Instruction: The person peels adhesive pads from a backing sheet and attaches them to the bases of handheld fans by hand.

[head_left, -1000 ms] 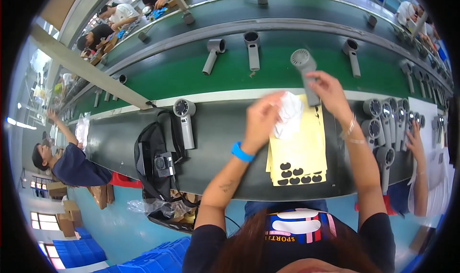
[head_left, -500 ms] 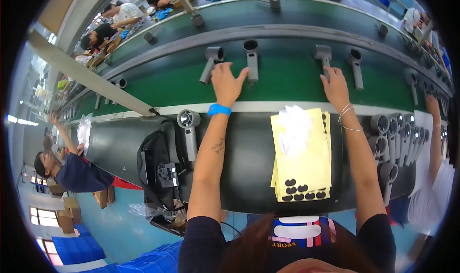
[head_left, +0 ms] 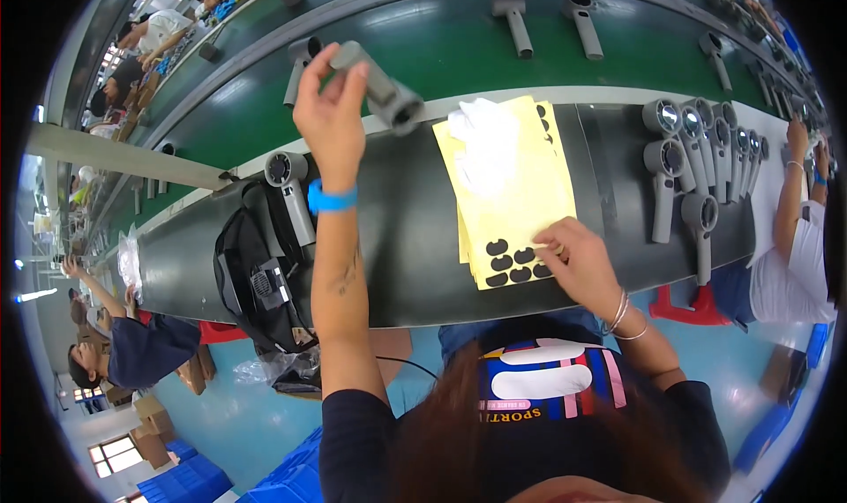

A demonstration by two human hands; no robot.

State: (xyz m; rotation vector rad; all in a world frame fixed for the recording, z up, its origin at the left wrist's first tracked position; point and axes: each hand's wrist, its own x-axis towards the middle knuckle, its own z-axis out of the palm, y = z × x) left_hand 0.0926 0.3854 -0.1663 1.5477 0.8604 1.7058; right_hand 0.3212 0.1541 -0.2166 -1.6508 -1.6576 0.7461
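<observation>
My left hand (head_left: 330, 119) is raised over the bench's far edge, with a blue band on its wrist. Its fingers grip a grey handheld fan housing (head_left: 375, 84), tilted and blurred, round opening toward the lower right. My right hand (head_left: 578, 260) bends over the lower right corner of the stacked yellow sheets (head_left: 520, 198). Thumb and fingertips pinch there beside the black stickers (head_left: 501, 263); whatever lies between them is hidden. A crumpled white paper (head_left: 483, 146) covers the sheets' upper part.
Grey fan housings (head_left: 584, 26) lie on the green conveyor (head_left: 450, 53). Several fans (head_left: 666, 159) stand grouped at right. A fan (head_left: 289, 181) lies beside a black bag (head_left: 251, 260) at left. A slanting post (head_left: 123, 150) crosses far left. Co-workers sit on both sides.
My left hand has picked a fan housing off the conveyor and lifted it toward me. My right hand has left the conveyor for the yellow sheets. The view has shifted.
</observation>
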